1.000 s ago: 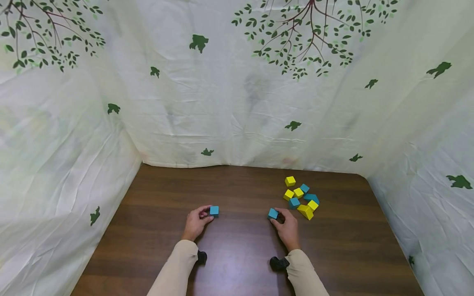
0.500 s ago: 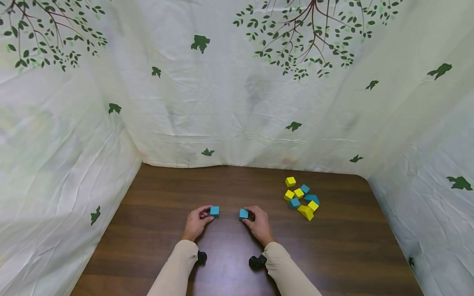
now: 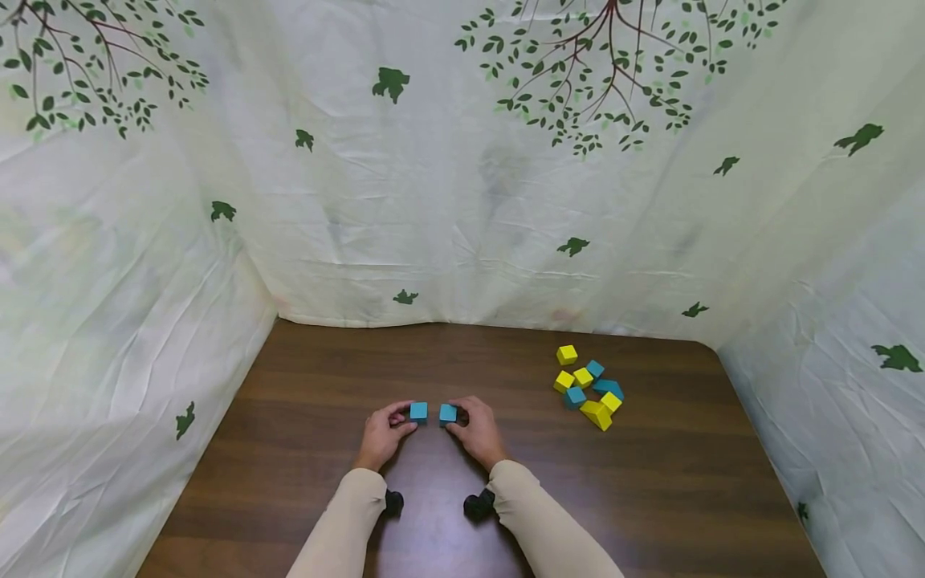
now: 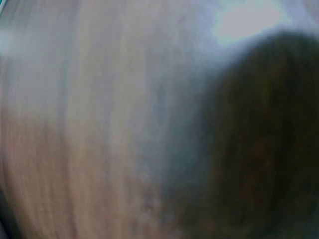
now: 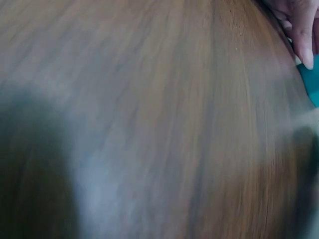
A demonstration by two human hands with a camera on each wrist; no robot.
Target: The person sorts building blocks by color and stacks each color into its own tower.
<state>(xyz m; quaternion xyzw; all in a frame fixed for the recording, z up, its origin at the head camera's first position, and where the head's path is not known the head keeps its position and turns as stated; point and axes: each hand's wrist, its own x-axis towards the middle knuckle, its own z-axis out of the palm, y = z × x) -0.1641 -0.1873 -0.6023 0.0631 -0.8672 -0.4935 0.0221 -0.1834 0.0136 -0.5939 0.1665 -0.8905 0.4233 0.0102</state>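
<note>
In the head view my left hand (image 3: 381, 436) pinches a blue cube (image 3: 418, 412) between thumb and fingers, near the middle of the table. Facing it, my right hand (image 3: 478, 432) pinches a second blue cube (image 3: 448, 414) by its right side. A narrow gap separates the two cubes, which stand nearly level with each other. The right wrist view catches the fingers (image 5: 303, 37) at its upper right corner, with part of a blue-green block (image 5: 312, 82) under the thumb or fingertip. Only blurred table surface and shadow fill the left wrist view.
A loose cluster of yellow and blue blocks lies at the back right of the brown wooden table (image 3: 325, 361), among them a yellow cube (image 3: 567, 355) and a larger yellow block (image 3: 596, 414). White cloth (image 3: 433, 201) with leaf prints hangs around the back and sides.
My right hand has moved left across the table with its blue cube, from beside the cluster to close by the other cube. My left hand and its cube have stayed in place.
</note>
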